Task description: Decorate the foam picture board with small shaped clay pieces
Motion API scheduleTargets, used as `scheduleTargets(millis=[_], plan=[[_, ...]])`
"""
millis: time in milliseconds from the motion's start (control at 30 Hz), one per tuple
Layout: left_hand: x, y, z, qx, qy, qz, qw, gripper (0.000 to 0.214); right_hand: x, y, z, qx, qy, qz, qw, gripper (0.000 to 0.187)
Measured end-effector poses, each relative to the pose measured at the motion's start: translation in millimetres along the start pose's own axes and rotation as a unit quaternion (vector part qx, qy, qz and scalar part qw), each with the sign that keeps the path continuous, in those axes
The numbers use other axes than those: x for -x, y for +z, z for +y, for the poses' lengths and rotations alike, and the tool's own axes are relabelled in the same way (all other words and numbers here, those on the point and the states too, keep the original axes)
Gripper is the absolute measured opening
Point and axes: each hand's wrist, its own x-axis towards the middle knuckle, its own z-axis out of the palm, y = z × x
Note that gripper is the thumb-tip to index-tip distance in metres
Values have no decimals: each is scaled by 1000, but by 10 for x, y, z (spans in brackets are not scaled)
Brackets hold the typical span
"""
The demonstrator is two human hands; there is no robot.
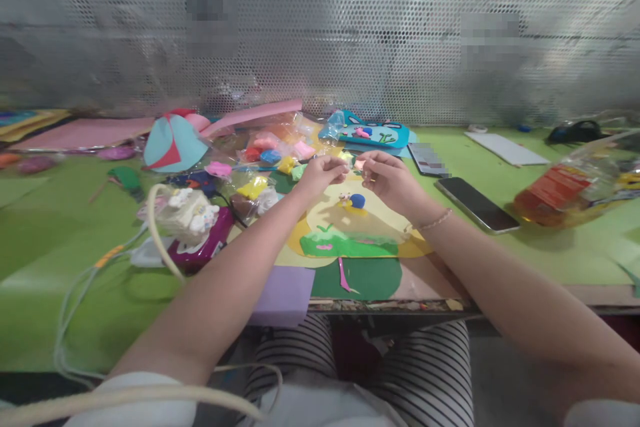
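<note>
Both hands are raised over a yellow paper picture. My left hand has its fingers curled into a pinch; anything between them is too small to make out. Close by on the right, my right hand is also pinched, fingertips pointing at the left ones with a narrow gap between. What it grips, if anything, I cannot tell. Below them on the picture lies a small clay snail figure with a blue ball for a shell. A green clay strip runs along the picture's lower edge.
Bagged coloured clay, including a yellow packet, lies left of the hands. A purple device with cables stands nearer left. On the right are a phone and a tilted bottle. A perforated metal panel rises behind.
</note>
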Motion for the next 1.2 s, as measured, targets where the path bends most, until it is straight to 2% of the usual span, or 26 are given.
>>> scheduleTargets(millis=[167,367,667,1200], plan=[[29,26,45,-3,-9,11,1000,21,21,17,-34,-74,25,-24,997,12],[30,27,47,-5,-5,13,1000,19,39,29,-64,-103,35,-45,993,13],[29,30,47,6,-4,7,1000,15,16,5,-15,-90,6,-45,995,6],[-10,5,5,7,4,-5,1000,27,7,-7,34,-86,38,-46,994,13]])
